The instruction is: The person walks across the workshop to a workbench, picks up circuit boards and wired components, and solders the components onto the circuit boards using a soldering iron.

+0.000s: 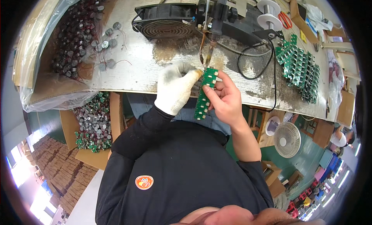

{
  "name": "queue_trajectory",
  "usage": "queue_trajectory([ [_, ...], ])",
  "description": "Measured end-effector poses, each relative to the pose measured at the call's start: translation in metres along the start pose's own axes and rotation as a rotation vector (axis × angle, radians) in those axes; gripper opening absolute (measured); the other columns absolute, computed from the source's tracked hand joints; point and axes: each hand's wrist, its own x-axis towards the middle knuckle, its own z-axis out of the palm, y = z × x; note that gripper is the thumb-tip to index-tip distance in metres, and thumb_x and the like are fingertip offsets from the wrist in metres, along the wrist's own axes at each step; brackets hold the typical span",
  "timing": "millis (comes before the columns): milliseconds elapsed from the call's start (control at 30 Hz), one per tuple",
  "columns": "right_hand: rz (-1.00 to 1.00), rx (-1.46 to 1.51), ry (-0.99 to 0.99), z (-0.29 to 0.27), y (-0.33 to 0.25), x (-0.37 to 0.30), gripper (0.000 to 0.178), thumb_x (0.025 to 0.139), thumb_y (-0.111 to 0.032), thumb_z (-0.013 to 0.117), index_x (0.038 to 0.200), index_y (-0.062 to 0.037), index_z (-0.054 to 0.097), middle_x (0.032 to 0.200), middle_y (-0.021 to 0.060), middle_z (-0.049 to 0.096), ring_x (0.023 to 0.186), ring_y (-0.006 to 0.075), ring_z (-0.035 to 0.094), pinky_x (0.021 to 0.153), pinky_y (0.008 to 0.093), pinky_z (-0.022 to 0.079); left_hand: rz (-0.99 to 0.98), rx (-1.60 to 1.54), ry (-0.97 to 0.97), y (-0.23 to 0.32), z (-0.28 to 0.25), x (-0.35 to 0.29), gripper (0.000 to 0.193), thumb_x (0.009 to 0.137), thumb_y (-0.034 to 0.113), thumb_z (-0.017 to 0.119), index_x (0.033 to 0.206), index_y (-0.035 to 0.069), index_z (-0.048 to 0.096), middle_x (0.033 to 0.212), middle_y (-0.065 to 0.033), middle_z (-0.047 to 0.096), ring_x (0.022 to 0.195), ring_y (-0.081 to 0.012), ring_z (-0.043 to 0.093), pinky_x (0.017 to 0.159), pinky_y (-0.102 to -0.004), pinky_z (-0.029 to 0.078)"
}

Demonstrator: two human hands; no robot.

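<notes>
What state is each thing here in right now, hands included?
Left hand: gloved, pinching the top of the green circuit-board strip.
Right hand: bare, gripping the strip.
Strip: held up under the soldering iron tip.
Black fan: tilted on the bench.
Board pile: stacked at right.

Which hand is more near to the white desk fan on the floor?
Right. The bare right hand is above-left of the white fan; the gloved left hand is farther left.

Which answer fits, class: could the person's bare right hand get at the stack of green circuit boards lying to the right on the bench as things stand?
Probably yes, once freed. The right hand now holds a green board strip; the stack of green boards lies openly on the bench, with only a black cable between.
</notes>
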Motion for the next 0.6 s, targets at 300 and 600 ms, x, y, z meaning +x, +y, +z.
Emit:
queue_trajectory([
  [300, 0.036, -0.009, -0.008, 0.004, -0.002, 0.002, 0.041, 0.088, -0.003, 0.061, 0.126, 0.0015, 0.044, 0.07, 0.0003, 0.057, 0.052, 0.003, 0.048, 0.043, 0.0198, 0.038, -0.1, 0.015, -0.074, 0.02, -0.006, -0.005, 0.016, 0.085, 0.013, 0.06, 0.092, -0.002, 0.063, 0.076, -0.0061, 0.063, 0.071, -0.0111, 0.06, 0.063, -0.0251, 0.048],
  [600, 0.032, 0.034, 0.09, -0.024, 0.001, 0.004, 0.058, 0.088, -0.001, 0.058, 0.138, 0.0043, 0.029, 0.096, 0.0097, 0.062, 0.058, 0.0066, 0.054, 0.041, 0.0188, 0.04, 0.611, 0.698, 0.557, 0.024, -0.095, -0.018, 0.018, 0.073, 0.005, 0.069, 0.09, 0.002, 0.064, 0.085, -0.0093, 0.064, 0.068, -0.0157, 0.061, 0.06, -0.026, 0.049],
])
